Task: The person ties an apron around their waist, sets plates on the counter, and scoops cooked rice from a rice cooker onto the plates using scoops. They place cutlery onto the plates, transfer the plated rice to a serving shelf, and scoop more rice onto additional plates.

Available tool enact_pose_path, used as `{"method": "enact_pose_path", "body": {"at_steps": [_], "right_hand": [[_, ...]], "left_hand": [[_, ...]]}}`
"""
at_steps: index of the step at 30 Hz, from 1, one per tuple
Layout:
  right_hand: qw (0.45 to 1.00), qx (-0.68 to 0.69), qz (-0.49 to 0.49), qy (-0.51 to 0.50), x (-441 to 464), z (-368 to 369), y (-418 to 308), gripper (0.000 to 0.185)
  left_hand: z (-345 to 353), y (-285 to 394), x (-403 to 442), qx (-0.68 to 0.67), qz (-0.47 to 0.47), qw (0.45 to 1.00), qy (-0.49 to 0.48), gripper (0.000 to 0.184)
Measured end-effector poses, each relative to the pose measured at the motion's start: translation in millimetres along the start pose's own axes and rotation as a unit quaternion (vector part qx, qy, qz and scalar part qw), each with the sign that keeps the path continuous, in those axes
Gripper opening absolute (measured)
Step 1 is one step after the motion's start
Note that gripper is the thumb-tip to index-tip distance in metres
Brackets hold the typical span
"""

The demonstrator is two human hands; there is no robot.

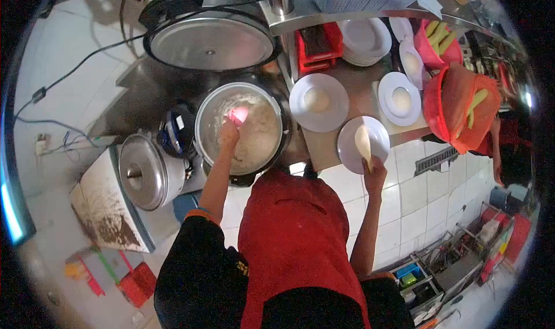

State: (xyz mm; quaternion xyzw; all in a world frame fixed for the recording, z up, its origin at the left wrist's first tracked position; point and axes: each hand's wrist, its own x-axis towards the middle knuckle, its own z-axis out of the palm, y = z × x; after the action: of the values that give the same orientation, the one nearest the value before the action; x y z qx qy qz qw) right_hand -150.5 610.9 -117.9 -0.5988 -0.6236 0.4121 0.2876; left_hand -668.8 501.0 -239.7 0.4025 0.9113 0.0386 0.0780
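Note:
My left hand [229, 133] is closed round a small pink bowl [238, 115] inside a large round cooker pot [254, 133] of white rice. On the right, my right hand [374, 174] grips a pale rice paddle [363, 143], held over a white plate [346, 147] at the counter's front edge. Two more white plates, one behind to the left [300, 98] and one to the right [391, 84], each carry a round mound of rice.
The cooker's open lid [211, 43] stands behind the pot. A lidded silver pot [139, 176] is at left. Stacked plates [365, 40], a red crate [318, 45] and a red basket [437, 106] line the right counter. Another person's arm [495, 150] shows far right.

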Motion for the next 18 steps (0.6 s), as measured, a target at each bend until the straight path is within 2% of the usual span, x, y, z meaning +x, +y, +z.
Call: {"method": "enact_pose_path", "body": {"at_steps": [1, 2, 5, 7, 9, 11, 12, 13, 14, 16, 18], "right_hand": [[0.999, 0.033, 0.032, -0.005, -9.5, -1.7, -4.7, 0.027], [0.998, -0.051, 0.026, -0.014, -17.0, -6.2, -8.7, 0.022], [0.996, -0.047, 0.081, -0.009, -43.3, -10.3, -25.5, 0.018], [0.989, -0.084, 0.124, -0.024, -62.3, -11.1, -21.8, 0.018], [0.993, -0.081, 0.082, -0.012, -87.3, -4.4, 14.0, 0.024], [0.989, 0.01, 0.149, -0.008, -102.6, 7.5, -9.7, 0.027], [0.983, -0.036, 0.178, -0.022, -108.9, 10.5, -15.0, 0.027], [0.974, -0.082, 0.208, -0.035, -112.9, 14.8, -30.7, 0.028], [0.973, -0.083, 0.211, -0.034, -120.2, 22.5, -25.8, 0.028], [0.989, -0.063, 0.135, -0.02, -132.1, 37.6, -12.4, 0.028], [0.989, -0.032, 0.143, -0.028, -132.9, 45.8, -27.7, 0.029]], "left_hand": [[5.8, 3.0, 12.3, 0.035, -0.007, 0.999, 0.015, 0.037], [11.6, 5.4, 22.4, 0.028, 0.003, 1.0, 0.011, 0.037], [23.9, 24.1, 45.7, -0.027, 0.048, 0.998, 0.006, 0.026], [26.4, 38.6, 52.3, -0.048, 0.05, 0.994, -0.083, 0.02], [32.3, 42.6, 41.0, -0.063, 0.082, 0.99, -0.092, 0.02], [37.0, 37.6, 37.2, -0.078, 0.142, 0.983, -0.088, 0.02], [39.9, 36.4, 37.2, -0.078, 0.141, 0.983, -0.09, 0.02], [44.0, 39.7, 38.8, -0.076, 0.127, 0.979, -0.137, 0.021], [48.1, 42.3, 37.6, -0.074, 0.114, 0.974, -0.184, 0.022], [49.9, 47.9, 30.3, -0.056, 0.123, 0.972, -0.194, 0.024], [40.7, 54.8, 20.4, -0.039, 0.128, 0.97, -0.202, 0.025]]}}
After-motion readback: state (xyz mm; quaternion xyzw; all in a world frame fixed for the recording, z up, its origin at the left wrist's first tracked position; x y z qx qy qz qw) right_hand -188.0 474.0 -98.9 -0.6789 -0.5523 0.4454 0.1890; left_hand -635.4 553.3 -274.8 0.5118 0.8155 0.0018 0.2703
